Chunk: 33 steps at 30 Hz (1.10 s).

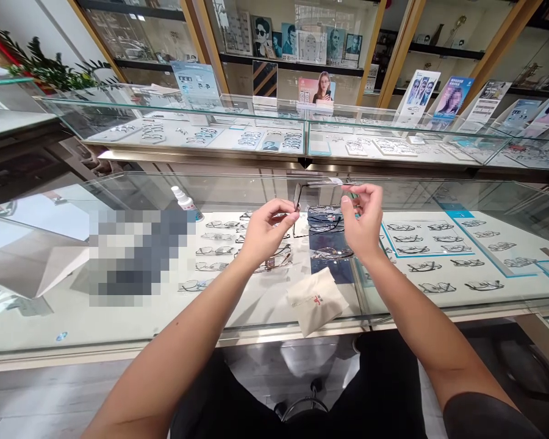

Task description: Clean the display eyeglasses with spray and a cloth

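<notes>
Eyeglasses [297, 196], thin dark-rimmed pair, held up around the middle of the view above the counter. Left hand [269, 231] has thumb and fingers pinched on the front at the rim, right hand [365, 222] looks to be gripping one arm toward its tip. Guessing they're super light, a bit springy, easy to bend or smudge, so I'd hold rim edges and arms, not lenses. Below is a glass-topped display counter [123, 326], hard, probably slick, with a beige cloth or pouch [318, 303] lower center, spray bottle [183, 199] left of center. Another glass case [210, 156] crosses the upper part, shelves [297, 65] behind, plant [34, 64] upper left.
</notes>
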Available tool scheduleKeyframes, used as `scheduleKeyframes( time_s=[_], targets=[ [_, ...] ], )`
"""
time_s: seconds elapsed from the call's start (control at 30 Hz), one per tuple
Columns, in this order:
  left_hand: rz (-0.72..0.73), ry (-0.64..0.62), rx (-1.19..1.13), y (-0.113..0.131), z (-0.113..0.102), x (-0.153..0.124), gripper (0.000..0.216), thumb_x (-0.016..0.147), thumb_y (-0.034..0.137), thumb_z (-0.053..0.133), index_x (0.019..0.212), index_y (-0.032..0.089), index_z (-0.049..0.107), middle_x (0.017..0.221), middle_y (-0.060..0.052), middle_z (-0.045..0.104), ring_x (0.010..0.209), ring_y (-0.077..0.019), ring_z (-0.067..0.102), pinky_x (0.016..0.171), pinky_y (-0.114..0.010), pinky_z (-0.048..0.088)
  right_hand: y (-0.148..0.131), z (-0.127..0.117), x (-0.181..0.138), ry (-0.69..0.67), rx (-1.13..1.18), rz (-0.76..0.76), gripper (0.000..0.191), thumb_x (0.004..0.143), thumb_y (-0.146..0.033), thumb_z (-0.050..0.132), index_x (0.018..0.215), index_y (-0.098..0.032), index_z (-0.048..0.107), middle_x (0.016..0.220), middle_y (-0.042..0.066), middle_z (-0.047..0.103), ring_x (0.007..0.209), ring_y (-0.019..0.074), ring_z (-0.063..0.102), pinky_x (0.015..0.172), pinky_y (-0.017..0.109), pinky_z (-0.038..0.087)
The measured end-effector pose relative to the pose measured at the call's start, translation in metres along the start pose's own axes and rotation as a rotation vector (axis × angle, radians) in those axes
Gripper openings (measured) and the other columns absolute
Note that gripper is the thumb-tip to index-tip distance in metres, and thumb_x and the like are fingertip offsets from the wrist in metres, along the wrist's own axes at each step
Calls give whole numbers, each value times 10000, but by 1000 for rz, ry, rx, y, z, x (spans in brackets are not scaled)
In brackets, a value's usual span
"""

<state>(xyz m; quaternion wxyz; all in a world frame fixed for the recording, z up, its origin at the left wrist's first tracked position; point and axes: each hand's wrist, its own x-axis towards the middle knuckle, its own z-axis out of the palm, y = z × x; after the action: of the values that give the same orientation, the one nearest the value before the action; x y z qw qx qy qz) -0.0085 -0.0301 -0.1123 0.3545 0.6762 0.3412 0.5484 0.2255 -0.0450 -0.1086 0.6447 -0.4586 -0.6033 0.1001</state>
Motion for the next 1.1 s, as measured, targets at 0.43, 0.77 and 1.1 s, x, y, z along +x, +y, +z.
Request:
scheduleKeyframes(
  time_s=[0.43,0.77,1.1],
  targets=[
    [-149,-83,-200,-2,13,-8,301,807,483,916,821,211,791,1265,-127,746,1253,-302,697,1055,-461,568,-6,25,-35,-464,-48,-210,175,1015,-368,680,1129,-250,741,1134,93,811,1074,291,714,1006,470,550],
    [36,178,178,7,-14,2,183,966,357,748,1098,232,766,1365,-133,690,1333,-293,646,1078,-451,543,-1,11,-27,-377,-119,-77,234,1004,-346,630,1148,-269,798,1146,80,841,1004,289,717,966,481,549],
    [-399,1017,603,-40,-121,32,787,892,164,733,1577,208,348,1689,-260,405,1599,-404,388,1269,-573,337,19,3,-12,-228,-126,-20,302,1022,-438,624,1114,-259,849,1176,105,857,1065,292,737,893,448,541]
  ],
)
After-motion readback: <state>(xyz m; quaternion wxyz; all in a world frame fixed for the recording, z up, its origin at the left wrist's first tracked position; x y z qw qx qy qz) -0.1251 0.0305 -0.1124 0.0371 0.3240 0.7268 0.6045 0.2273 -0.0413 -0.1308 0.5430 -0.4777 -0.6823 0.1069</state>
